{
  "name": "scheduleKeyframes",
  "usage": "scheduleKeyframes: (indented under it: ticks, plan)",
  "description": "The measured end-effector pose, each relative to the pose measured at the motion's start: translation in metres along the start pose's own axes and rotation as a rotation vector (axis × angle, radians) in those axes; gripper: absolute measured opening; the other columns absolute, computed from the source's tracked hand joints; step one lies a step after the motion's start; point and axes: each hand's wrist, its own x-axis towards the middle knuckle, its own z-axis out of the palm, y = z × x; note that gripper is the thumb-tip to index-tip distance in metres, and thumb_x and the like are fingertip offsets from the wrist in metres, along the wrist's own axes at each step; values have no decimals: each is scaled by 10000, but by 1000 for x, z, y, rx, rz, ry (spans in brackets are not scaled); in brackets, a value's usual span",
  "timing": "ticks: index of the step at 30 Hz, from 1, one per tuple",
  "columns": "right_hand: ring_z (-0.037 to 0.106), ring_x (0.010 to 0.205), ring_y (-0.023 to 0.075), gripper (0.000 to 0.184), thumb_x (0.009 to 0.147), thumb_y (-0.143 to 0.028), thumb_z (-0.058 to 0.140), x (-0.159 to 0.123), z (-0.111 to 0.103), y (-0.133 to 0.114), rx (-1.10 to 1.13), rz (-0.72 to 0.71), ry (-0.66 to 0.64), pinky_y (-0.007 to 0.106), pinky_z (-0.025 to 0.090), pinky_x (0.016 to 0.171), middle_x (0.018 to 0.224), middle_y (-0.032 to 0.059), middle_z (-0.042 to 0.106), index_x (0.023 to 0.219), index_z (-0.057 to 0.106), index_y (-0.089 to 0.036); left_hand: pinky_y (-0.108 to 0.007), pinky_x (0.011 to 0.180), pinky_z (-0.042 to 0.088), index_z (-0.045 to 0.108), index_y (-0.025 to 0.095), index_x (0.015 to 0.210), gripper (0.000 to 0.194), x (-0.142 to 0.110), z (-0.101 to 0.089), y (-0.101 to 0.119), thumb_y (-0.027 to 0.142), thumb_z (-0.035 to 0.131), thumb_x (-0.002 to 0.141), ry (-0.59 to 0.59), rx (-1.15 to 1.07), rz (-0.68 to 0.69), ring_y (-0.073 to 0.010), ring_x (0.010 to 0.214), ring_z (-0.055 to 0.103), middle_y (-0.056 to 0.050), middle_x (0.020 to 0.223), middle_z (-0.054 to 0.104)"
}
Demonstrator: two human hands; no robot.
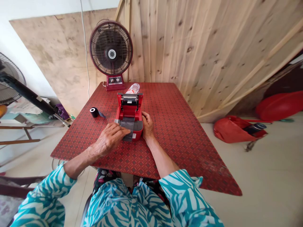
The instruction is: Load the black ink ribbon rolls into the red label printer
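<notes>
A small red and black printer (138, 127) stands on the table, its lid (130, 100) raised toward the back. Dark see-through ribbon film (128, 136) comes out over its front and hangs down. My left hand (110, 136) reaches in from the left, fingers stretched out over this film and touching it; its thumb is hidden. Against the printer's right side rests my right hand (148, 126), with curled fingers gripping the casing. Left of the printer, a black ribbon roll (94, 112) with a white core has a loose end trailing on the table.
The table (180, 138) has a red patterned cover. A maroon fan (111, 53) stands at its back left, and a clear bottle (133, 88) lies behind the printer. Wooden boards (184, 47) rise behind. A red bag (230, 130) is on the floor at right.
</notes>
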Motion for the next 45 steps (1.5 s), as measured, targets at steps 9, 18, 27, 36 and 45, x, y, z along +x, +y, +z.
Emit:
scheduleKeyframes:
  ticks: [9,18,27,36,45]
  plan:
    - [652,1054,232,408,755,-481,612,1,-4,-6,24,71,-30,465,480,1011,1119,73,740,1059,680,-218,-365,881,454,656,209,1104,204,4,2,1,137,525,964,19,23,-19,-187,987,634,-64,1062,741]
    - [597,1212,238,476,811,-581,585,2,-5,-26,-57,-35,-65,455,412,1104,1283,90,681,1121,674,-231,-340,869,441,645,185,1082,184,4,6,1,127,512,970,85,51,19,-175,933,626,-48,1025,745]
    - [531,1327,252,529,838,-630,488,52,20,-65,-136,-116,-103,492,422,1095,1425,58,594,1221,618,-289,-334,857,446,657,193,1041,162,6,8,4,142,522,966,130,73,33,-163,906,631,-34,994,753]
    - [625,1120,214,392,855,-559,492,28,6,-82,-163,-201,-142,426,448,1061,1113,36,728,935,728,-257,-352,868,461,666,188,1027,153,5,8,8,146,541,950,116,80,18,-178,926,637,-48,1015,752]
    - [630,1050,199,293,880,-455,542,-15,-12,-60,-135,-266,-107,401,472,1004,1065,51,696,797,724,-242,-392,989,478,694,224,1078,204,11,4,-32,331,590,939,421,-370,-509,-217,1140,630,-82,1181,705]
